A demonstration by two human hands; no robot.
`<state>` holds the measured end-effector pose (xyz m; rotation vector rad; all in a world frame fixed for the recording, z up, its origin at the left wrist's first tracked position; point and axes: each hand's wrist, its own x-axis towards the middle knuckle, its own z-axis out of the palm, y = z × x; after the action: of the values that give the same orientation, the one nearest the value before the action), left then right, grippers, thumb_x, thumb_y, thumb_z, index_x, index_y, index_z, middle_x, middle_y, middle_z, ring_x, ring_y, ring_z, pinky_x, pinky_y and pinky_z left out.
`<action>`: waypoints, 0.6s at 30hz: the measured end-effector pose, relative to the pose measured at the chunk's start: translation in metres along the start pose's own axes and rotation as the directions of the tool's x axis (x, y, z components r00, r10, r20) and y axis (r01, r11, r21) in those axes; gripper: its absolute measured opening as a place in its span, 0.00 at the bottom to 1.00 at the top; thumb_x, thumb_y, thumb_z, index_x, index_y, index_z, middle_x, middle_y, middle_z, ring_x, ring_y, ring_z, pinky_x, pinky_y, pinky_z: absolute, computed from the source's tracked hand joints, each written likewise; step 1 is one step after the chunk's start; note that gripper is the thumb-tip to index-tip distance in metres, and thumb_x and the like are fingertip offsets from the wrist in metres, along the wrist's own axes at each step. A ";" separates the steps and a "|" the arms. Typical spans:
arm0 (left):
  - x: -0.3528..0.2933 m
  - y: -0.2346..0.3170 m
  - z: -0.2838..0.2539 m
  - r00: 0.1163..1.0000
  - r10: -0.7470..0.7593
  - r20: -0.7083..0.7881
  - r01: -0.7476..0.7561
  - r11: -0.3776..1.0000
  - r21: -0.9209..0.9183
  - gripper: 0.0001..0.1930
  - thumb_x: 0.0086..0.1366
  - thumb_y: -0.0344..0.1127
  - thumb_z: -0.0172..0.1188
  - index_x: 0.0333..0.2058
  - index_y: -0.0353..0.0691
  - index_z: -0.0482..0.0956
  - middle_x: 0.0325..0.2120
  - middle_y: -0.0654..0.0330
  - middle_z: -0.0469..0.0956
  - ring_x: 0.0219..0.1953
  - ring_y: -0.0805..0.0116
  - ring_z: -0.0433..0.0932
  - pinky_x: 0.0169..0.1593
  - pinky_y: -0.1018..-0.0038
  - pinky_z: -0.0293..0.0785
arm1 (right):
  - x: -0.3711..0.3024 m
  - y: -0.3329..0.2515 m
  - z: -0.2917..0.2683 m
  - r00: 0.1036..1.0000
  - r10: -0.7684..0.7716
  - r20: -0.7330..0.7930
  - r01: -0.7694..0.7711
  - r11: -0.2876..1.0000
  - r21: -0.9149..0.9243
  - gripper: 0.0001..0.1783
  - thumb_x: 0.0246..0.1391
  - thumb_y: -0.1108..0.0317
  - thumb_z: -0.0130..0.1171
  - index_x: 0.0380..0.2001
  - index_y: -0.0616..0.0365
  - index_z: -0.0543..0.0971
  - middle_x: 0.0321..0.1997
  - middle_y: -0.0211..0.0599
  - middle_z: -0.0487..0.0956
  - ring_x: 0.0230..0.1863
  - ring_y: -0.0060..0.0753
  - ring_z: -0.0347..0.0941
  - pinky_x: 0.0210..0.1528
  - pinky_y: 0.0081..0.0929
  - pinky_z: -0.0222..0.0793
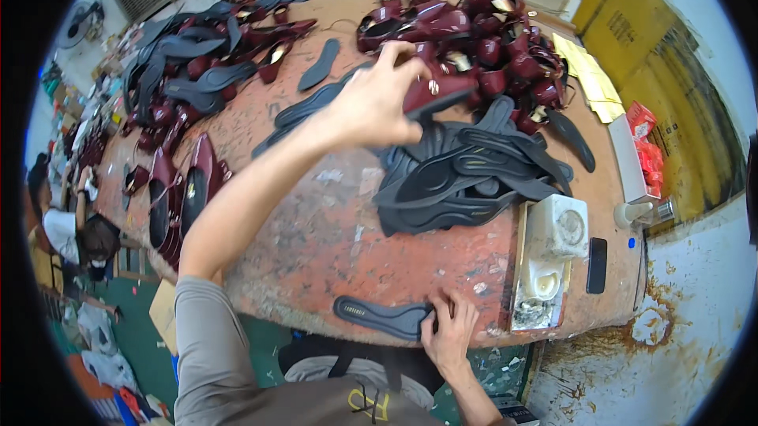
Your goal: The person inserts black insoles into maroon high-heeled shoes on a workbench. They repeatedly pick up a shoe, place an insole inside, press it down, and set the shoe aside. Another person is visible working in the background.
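My left hand point(380, 102) reaches across the table, its fingers and thumb curved round one end of a glossy burgundy shoe point(440, 93) with a small gold ornament and a dark sole. That shoe is at the near side of a heap of similar burgundy shoes point(525, 51). By the table's front edge, my right hand point(450, 330) is closed on one end of a dark grey insole point(379, 315), which lies flat with light print at its other end. Between the hands sits a pile of dark insoles point(466, 177).
A white block-shaped container point(559, 225) stands in a tray on the right, beside a black phone point(598, 266). Further back are a box of red packets point(649, 153) and yellow paper point(591, 82). More shoes and insoles point(189, 63) are heaped at the left. Another person point(63, 228) sits far left.
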<state>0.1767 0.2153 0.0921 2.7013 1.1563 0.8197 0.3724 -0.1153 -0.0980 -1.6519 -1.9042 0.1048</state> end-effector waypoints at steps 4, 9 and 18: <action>-0.138 0.048 -0.018 0.991 -0.054 0.123 0.061 0.997 -0.049 0.29 0.47 0.30 0.74 0.51 0.38 0.75 0.56 0.48 0.73 0.49 0.40 0.81 0.51 0.51 0.80 | 0.033 -0.042 -0.006 0.948 -0.255 0.192 0.225 0.960 0.166 0.18 0.52 0.68 0.74 0.46 0.57 0.81 0.50 0.43 0.78 0.53 0.52 0.75 0.57 0.52 0.70; -0.290 0.083 0.007 0.994 0.083 0.074 -0.085 0.996 0.018 0.21 0.50 0.34 0.75 0.44 0.43 0.82 0.40 0.62 0.78 0.37 0.63 0.77 0.44 0.60 0.68 | 0.023 -0.065 -0.017 0.776 -0.368 0.512 0.217 0.918 0.331 0.21 0.48 0.66 0.78 0.41 0.56 0.77 0.45 0.41 0.75 0.46 0.48 0.78 0.51 0.44 0.76; -0.396 0.117 0.036 0.980 -0.196 0.039 0.199 0.974 -0.106 0.27 0.64 0.48 0.72 0.60 0.49 0.79 0.66 0.49 0.72 0.70 0.52 0.68 0.72 0.36 0.61 | 0.031 -0.063 -0.093 0.849 -0.229 0.477 0.014 0.911 0.412 0.24 0.34 0.69 0.86 0.34 0.56 0.82 0.45 0.42 0.83 0.43 0.45 0.81 0.41 0.39 0.78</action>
<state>0.0448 -0.1380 -0.0796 2.4535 1.3068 0.7877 0.3617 -0.1305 0.0174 -1.2939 -2.1825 0.9079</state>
